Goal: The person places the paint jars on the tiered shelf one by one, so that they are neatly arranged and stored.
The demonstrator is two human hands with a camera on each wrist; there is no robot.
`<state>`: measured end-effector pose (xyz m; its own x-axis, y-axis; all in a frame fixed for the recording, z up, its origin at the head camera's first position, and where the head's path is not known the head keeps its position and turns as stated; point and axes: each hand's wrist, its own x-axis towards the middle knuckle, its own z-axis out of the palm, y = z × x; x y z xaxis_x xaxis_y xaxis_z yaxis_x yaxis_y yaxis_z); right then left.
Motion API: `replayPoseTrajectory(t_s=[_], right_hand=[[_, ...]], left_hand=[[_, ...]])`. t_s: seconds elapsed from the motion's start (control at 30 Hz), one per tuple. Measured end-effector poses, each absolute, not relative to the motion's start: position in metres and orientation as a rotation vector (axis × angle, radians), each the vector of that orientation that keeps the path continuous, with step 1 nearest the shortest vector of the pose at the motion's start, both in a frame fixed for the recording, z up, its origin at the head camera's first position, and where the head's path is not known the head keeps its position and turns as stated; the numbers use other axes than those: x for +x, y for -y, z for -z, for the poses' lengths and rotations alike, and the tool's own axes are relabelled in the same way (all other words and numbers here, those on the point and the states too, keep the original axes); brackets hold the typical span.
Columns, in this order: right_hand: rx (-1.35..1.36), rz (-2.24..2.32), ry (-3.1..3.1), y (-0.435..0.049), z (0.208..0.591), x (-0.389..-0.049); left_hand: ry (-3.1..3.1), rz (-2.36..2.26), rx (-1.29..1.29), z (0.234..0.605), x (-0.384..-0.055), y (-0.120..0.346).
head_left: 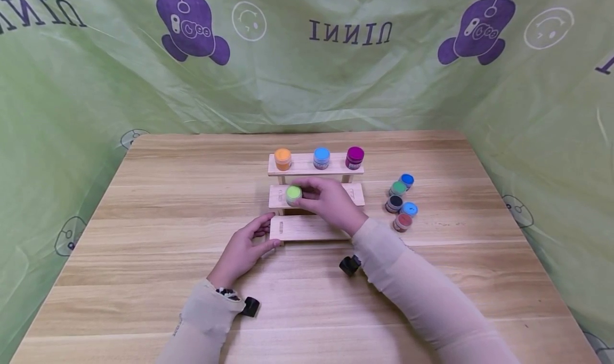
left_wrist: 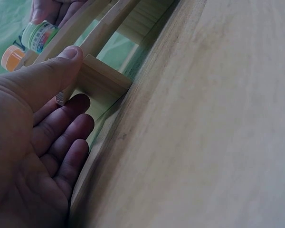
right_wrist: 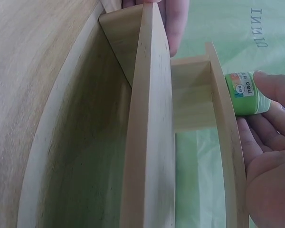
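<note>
A three-step wooden rack (head_left: 312, 228) stands on the table. My right hand (head_left: 331, 201) holds a light green paint jar (head_left: 293, 194) between thumb and fingers at the left end of the middle step. The right wrist view shows the jar (right_wrist: 244, 93) with its base against that step. At the lowest step's left end, my left hand (head_left: 244, 252) grips the board, thumb on its edge and the other fingers curled below. On the top step sit an orange jar (head_left: 283, 160), a light blue jar (head_left: 322, 158) and a purple jar (head_left: 354, 158).
Right of the rack, several jars stand close together: a dark blue jar (head_left: 406, 181), a green jar (head_left: 397, 188), a black jar (head_left: 394, 204), a blue jar (head_left: 410, 209) and a brownish-red jar (head_left: 402, 223). A green printed curtain (head_left: 307, 97) surrounds the table's back and sides.
</note>
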<state>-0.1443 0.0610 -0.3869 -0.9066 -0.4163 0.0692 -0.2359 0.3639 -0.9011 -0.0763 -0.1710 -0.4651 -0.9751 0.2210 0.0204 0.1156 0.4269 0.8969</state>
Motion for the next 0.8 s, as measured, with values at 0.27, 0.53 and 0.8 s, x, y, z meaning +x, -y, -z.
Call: replayPoseTrajectory(t_s=[0.27,0.53,0.8], right_hand=[[-0.511,1.636,-2.392,-0.054,0.388,-0.146],[-0.464,1.614,-2.399,-0.048,0.388,-0.147],[-0.461,1.618,-2.393,-0.045,0.386,-0.147]], left_hand=[[-2.577,-1.604,0.349,0.467,-0.078,0.171],[-2.582,-1.595,0.351,0.467,-0.078,0.172],[-2.584,-1.588,0.340,0.467,-0.078,0.172]])
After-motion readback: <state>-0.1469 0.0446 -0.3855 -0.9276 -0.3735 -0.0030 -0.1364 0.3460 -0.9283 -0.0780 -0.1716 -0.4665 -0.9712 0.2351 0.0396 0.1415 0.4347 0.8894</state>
